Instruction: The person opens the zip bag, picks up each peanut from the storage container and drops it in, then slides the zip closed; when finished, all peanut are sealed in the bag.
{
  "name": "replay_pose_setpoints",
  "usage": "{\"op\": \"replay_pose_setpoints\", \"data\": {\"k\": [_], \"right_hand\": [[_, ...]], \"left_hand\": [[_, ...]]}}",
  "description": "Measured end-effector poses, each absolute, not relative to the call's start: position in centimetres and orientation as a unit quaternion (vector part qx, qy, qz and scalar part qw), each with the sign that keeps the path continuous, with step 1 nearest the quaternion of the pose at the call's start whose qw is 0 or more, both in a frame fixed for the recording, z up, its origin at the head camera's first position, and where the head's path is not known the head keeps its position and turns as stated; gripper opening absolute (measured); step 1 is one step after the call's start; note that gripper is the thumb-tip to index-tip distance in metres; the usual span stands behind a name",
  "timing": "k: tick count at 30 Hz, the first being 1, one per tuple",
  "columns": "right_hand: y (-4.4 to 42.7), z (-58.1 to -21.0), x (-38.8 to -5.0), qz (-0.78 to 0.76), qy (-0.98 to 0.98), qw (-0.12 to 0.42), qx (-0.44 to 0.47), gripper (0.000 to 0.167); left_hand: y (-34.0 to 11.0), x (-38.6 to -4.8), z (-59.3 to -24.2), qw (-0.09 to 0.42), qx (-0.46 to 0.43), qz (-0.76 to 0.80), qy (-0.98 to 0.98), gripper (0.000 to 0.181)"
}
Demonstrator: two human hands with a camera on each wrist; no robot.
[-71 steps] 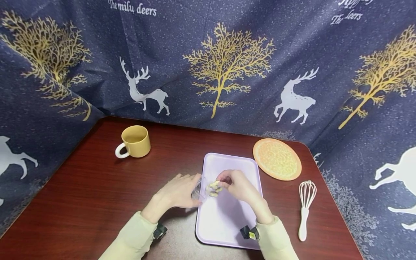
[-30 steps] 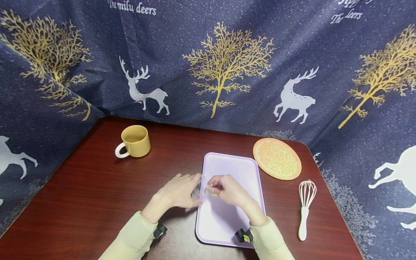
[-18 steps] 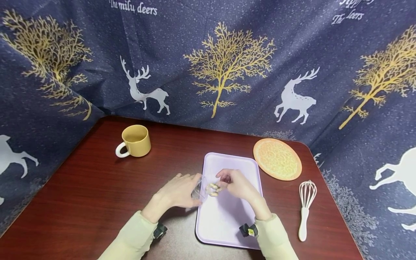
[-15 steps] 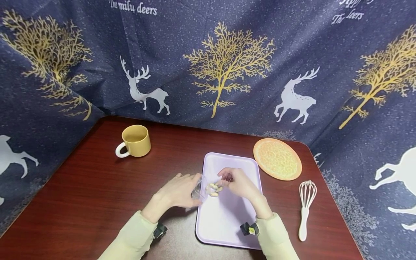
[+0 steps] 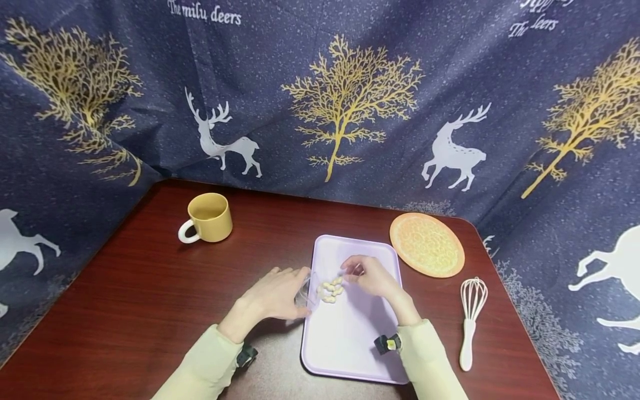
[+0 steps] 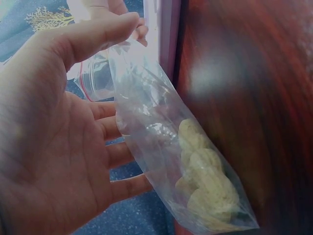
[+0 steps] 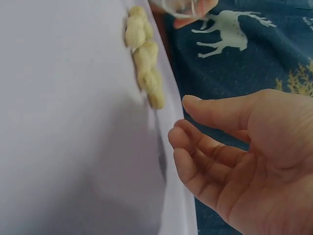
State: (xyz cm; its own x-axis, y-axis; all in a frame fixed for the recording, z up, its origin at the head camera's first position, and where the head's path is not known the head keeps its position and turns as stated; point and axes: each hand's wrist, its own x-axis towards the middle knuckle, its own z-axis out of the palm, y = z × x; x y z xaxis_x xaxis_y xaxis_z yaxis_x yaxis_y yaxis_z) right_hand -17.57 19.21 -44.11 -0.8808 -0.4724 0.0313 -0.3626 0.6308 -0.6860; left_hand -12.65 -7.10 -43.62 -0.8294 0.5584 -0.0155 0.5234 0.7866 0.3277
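My left hand (image 5: 276, 295) holds a clear zip bag (image 6: 151, 117) at the left edge of the lilac tray (image 5: 345, 355), thumb on one side and fingers on the other. Several peanuts (image 6: 210, 181) lie at the bottom of the bag in the left wrist view. The bag's mouth reaches over the tray rim. Several loose peanuts (image 5: 330, 289) rest on the tray beside that mouth. Just right of them hovers my right hand (image 5: 372, 276), its fingers loosely bent, holding nothing; in the right wrist view a gap shows between thumb and fingers.
A yellow mug (image 5: 210, 218) with a white handle stands at the back left. To the right of the tray are a round orange-and-yellow mat (image 5: 426, 245) and a white whisk (image 5: 468, 328). Behind the table hangs a dark blue cloth (image 5: 280, 66) with deer and trees.
My right hand has moved from the bag's mouth up and to the right, and its fingers have let go. More peanuts show on the tray. My left hand has stayed in place.
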Motion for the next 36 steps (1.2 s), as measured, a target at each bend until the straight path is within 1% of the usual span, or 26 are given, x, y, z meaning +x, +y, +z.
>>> {"op": "replay_pose_setpoints", "data": {"k": [8,11,23,36], "right_hand": [[19.49,-44.86,-18.19,-0.359,0.885,0.129,-0.268,0.017],[19.38,-44.93,-18.28,-0.368,0.876,0.136,-0.280,0.016],[19.06,-45.17,-18.31,-0.354,0.877,0.105,-0.309,0.013],[18.90,-45.20,-18.26,-0.342,0.881,0.100,-0.310,0.005]], "left_hand": [[-7.05,-12.65,-43.69,0.056,0.282,0.160,0.944,0.063],[-7.05,-12.65,-43.69,0.058,0.281,0.159,0.945,0.064],[-7.11,-12.64,-43.73,0.055,0.284,0.157,0.944,0.065],[-7.07,-12.59,-43.58,0.063,0.281,0.156,0.945,0.068]]}}
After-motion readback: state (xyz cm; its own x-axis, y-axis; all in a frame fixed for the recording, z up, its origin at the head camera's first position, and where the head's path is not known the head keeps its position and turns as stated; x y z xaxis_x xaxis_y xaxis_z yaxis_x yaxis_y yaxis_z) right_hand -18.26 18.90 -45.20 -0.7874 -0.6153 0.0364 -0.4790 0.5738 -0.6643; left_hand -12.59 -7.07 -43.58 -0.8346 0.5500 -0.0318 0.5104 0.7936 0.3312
